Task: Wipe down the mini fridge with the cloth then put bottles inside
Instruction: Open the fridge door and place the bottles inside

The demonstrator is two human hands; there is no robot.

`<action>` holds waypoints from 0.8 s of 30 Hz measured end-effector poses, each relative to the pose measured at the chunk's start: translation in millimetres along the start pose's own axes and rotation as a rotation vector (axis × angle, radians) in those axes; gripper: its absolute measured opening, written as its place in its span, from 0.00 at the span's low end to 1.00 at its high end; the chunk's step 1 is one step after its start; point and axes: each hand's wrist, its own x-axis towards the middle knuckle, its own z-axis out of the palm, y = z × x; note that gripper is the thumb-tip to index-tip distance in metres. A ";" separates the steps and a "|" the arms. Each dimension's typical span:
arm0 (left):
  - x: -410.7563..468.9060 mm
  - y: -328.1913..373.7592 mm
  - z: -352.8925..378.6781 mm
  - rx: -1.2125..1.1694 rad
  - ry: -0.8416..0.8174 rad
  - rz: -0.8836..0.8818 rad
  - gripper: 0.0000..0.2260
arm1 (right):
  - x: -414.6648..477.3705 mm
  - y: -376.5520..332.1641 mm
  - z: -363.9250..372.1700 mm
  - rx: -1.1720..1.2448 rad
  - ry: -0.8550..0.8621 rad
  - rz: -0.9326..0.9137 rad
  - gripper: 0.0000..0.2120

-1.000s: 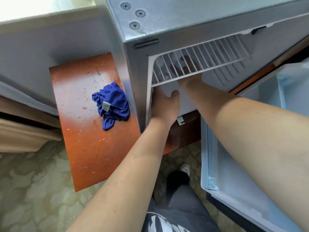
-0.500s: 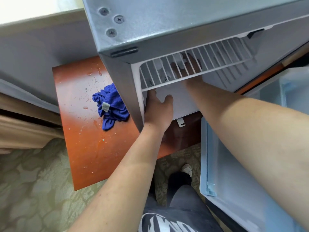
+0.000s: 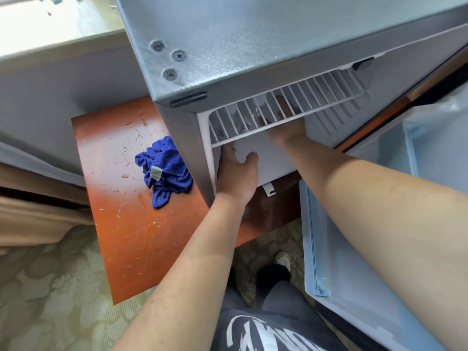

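The cloth (image 3: 164, 171) lies crumpled on the wet desk (image 3: 131, 236), just left of the left hand (image 3: 236, 173), apart from both grips. That hand, fingers loose, presses the fridge (image 3: 228, 34) wall. The right hand (image 3: 285, 127) reaches under the rack (image 3: 316, 96); its grip I cannot tell.

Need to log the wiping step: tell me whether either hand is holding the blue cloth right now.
No. The blue cloth lies bunched on the wooden table, while both hands reach into the fridge.
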 end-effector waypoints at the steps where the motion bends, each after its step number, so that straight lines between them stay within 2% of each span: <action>1: 0.1 -1.6 0.3 -0.006 -0.008 0.000 0.27 | -6.4 -1.4 -0.6 0.030 0.006 0.033 0.30; 5: -10.7 -8.0 5.8 -0.035 -0.055 -0.033 0.26 | -48.0 9.0 -5.3 0.123 0.105 0.204 0.22; 12: -53.9 -1.1 4.8 -0.064 -0.089 -0.046 0.18 | -131.6 16.7 -16.2 0.572 0.266 0.407 0.07; 17: -99.8 0.7 -3.8 -0.033 0.015 0.049 0.11 | -200.0 -24.0 -25.7 0.768 0.389 0.304 0.08; 21: -162.5 -4.4 0.7 -0.026 0.079 0.141 0.10 | -271.1 -38.7 -53.8 0.690 0.268 0.075 0.09; 24: -230.6 -9.0 19.9 -0.003 -0.016 0.271 0.09 | -341.1 -23.6 -87.4 0.622 0.202 -0.101 0.09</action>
